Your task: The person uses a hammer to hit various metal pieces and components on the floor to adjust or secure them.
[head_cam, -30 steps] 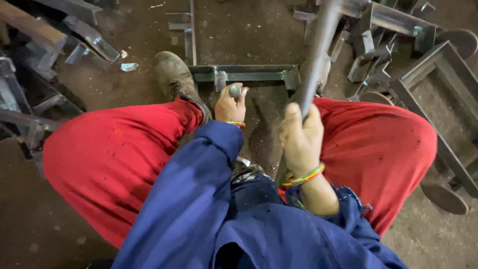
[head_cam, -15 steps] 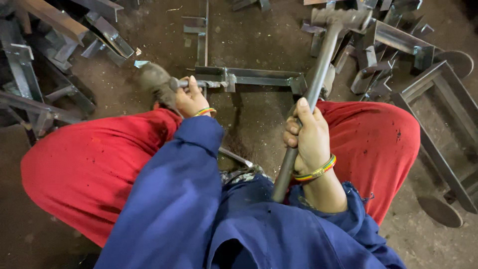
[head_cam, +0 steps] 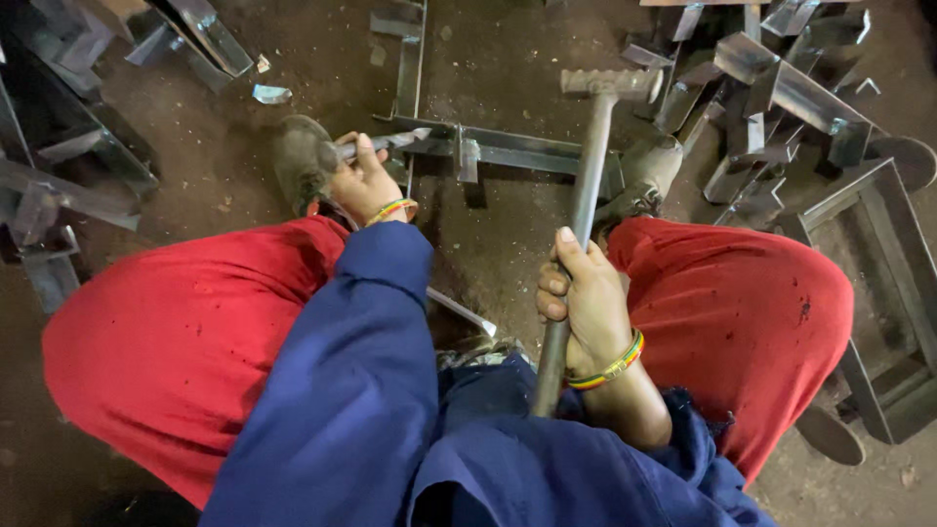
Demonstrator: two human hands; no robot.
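Right hand [head_cam: 586, 298] wrapped tight round the hammer [head_cam: 586, 185] shaft, head raised over the steel frame [head_cam: 508, 151] on the floor. Left-hand fingers [head_cam: 366, 156] closed on a chisel [head_cam: 386, 144] laid against the frame. Best struck squarely, chisel kept steady, knuckles kept low.

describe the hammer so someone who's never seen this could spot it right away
Start at the two red trouser legs and look at the dirt floor between them. The right hand grips a long grey metal handle; follow it up to the hammer. Its flat, notched head tops a round handle, unlike the angular steel frames lying around.
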